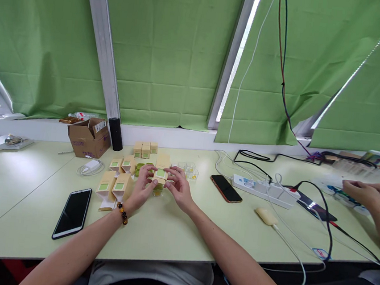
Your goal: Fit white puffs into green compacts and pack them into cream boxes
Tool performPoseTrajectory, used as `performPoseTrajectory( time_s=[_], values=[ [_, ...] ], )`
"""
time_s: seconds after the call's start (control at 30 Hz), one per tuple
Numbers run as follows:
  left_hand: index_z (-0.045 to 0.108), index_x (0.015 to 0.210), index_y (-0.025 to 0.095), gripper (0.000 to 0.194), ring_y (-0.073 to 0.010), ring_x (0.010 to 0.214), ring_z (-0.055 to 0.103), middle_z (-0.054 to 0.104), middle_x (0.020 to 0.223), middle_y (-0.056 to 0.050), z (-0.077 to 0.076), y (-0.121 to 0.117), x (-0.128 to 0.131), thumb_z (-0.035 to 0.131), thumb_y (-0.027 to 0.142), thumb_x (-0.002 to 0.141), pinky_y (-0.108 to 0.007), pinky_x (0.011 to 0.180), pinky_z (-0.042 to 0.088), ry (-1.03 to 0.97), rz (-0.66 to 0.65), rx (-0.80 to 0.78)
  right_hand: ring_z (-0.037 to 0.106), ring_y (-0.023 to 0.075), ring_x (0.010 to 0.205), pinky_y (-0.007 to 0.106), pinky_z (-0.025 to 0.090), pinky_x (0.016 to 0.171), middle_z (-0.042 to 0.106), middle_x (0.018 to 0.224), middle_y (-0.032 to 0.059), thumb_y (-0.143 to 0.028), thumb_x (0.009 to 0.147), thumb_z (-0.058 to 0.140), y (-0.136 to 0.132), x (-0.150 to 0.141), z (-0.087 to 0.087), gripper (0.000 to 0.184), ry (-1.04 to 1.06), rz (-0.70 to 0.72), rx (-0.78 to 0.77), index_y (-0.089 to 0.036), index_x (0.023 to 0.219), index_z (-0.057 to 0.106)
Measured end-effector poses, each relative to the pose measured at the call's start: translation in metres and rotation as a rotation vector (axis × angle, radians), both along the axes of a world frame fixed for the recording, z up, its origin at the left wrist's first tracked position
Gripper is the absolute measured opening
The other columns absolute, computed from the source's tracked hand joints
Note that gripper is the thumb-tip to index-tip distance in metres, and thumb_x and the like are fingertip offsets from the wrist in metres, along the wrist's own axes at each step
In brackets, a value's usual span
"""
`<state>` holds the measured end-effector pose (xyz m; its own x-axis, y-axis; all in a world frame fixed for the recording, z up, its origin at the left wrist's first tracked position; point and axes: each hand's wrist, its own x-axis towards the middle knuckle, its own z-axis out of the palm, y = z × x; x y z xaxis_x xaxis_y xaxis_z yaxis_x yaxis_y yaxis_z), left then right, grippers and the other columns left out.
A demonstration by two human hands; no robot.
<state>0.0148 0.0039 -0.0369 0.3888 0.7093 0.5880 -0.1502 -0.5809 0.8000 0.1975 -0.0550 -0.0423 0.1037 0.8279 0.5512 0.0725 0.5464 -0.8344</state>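
Note:
Between my two hands is a small kraft-paper box [160, 174] with a pale green label on top. My left hand [142, 186] grips its left side with thumb and fingers, and my right hand [180, 190] has its fingers on the right side. Just below the box, a small clear glass jar [157, 190] with yellow-green contents shows, partly covered. Left of my left hand stand several open kraft boxes [122, 185] with flaps folded out. Behind it, green-tinted jars [139, 168] are partly hidden. Clear glass jars [189, 169] sit beyond my right hand.
Small closed boxes [145, 149] line the back. A white-framed phone [73, 213] lies at left, another phone [226, 188] at right, near a power strip [266, 191] and tangled cables. A brown carton [89, 137] and black cylinder [115, 134] stand behind. A co-worker's hands [366, 193] work far right.

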Motion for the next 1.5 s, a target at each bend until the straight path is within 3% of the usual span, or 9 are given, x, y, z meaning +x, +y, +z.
performPoseTrajectory(
  time_s=[0.33,0.6,0.73,0.83,0.97,1.1,1.23,1.37,1.5],
  values=[
    [0.058,0.125,0.025,0.039,-0.0202,0.105,0.059,0.048,0.138,-0.011,0.002,-0.002,0.001,0.068,0.046,0.094,-0.031,0.083,0.055,-0.001,0.050,0.020,0.069,0.0169,0.097,0.039,0.063,0.092,0.039,0.141,0.0078,-0.048,0.084,0.084,0.002,-0.003,-0.001,0.050,-0.004,-0.019,0.011,-0.035,0.130,0.069],
    [0.060,0.118,0.024,0.029,-0.0168,0.098,0.060,0.049,0.137,-0.011,0.001,-0.001,0.006,0.068,0.041,0.096,-0.032,0.081,0.055,0.002,0.157,0.109,0.067,0.0142,0.093,0.040,0.065,0.091,0.041,0.140,0.0074,-0.048,0.088,0.080,0.004,-0.003,-0.004,0.043,0.011,-0.034,0.010,-0.035,0.128,0.073],
    [0.062,0.111,0.022,0.024,-0.0185,0.102,0.061,0.051,0.131,-0.011,-0.001,0.002,0.007,0.067,0.040,0.097,-0.030,0.077,0.054,0.006,0.201,0.159,0.066,0.0125,0.088,0.040,0.066,0.090,0.043,0.140,0.0074,-0.049,0.090,0.078,0.005,-0.003,-0.005,0.039,0.007,-0.051,0.014,-0.032,0.125,0.075],
    [0.060,0.117,0.023,0.026,-0.0205,0.108,0.061,0.052,0.132,-0.012,-0.001,0.001,0.004,0.065,0.041,0.098,-0.031,0.081,0.054,0.020,0.192,0.188,0.067,0.0124,0.088,0.042,0.065,0.094,0.042,0.140,0.0072,-0.048,0.091,0.077,0.004,-0.002,-0.004,0.038,-0.005,-0.054,0.017,-0.034,0.126,0.074],
    [0.049,0.139,0.026,0.042,-0.0210,0.106,0.064,0.051,0.142,-0.013,0.003,-0.002,0.000,0.057,0.045,0.102,-0.038,0.093,0.055,0.007,0.139,0.099,0.070,0.0161,0.099,0.046,0.061,0.105,0.040,0.142,0.0074,-0.046,0.093,0.076,0.000,-0.003,0.000,0.040,-0.039,-0.019,0.033,-0.036,0.131,0.071],
    [0.039,0.148,0.028,0.057,-0.0244,0.118,0.064,0.051,0.147,-0.014,0.005,0.001,-0.001,0.063,0.048,0.099,-0.039,0.098,0.054,-0.030,0.063,-0.046,0.060,0.0251,0.131,0.046,0.054,0.116,0.035,0.149,0.0074,-0.042,0.096,0.071,-0.005,-0.007,0.003,0.036,-0.143,0.001,0.082,-0.036,0.132,0.070],
    [0.036,0.147,0.028,0.062,-0.0256,0.126,0.061,0.058,0.136,-0.012,0.003,0.009,-0.001,0.068,0.044,0.096,-0.041,0.103,0.052,-0.128,-0.006,-0.113,0.054,0.0274,0.142,0.049,0.046,0.123,0.031,0.160,0.0070,-0.035,0.094,0.073,-0.003,-0.007,-0.002,0.060,-0.176,0.004,0.078,-0.039,0.150,0.051],
    [0.036,0.146,0.028,0.066,-0.0241,0.125,0.060,0.055,0.138,-0.011,0.000,0.016,-0.002,0.072,0.036,0.091,-0.039,0.103,0.053,-0.212,0.079,-0.091,0.049,0.0297,0.146,0.056,0.036,0.125,0.046,0.156,0.0117,-0.024,0.086,0.078,0.003,-0.002,-0.012,0.089,-0.382,-0.121,-0.023,-0.033,0.159,0.028],
    [0.039,0.144,0.027,0.065,-0.0231,0.120,0.062,0.057,0.134,-0.010,-0.003,0.019,-0.002,0.072,0.030,0.088,-0.038,0.101,0.053,-0.195,0.107,-0.092,0.050,0.0311,0.142,0.055,0.035,0.121,0.061,0.144,0.0138,-0.022,0.085,0.077,0.007,-0.003,-0.019,0.085,-0.653,-0.152,-0.159,-0.026,0.157,0.032]
  ],
)
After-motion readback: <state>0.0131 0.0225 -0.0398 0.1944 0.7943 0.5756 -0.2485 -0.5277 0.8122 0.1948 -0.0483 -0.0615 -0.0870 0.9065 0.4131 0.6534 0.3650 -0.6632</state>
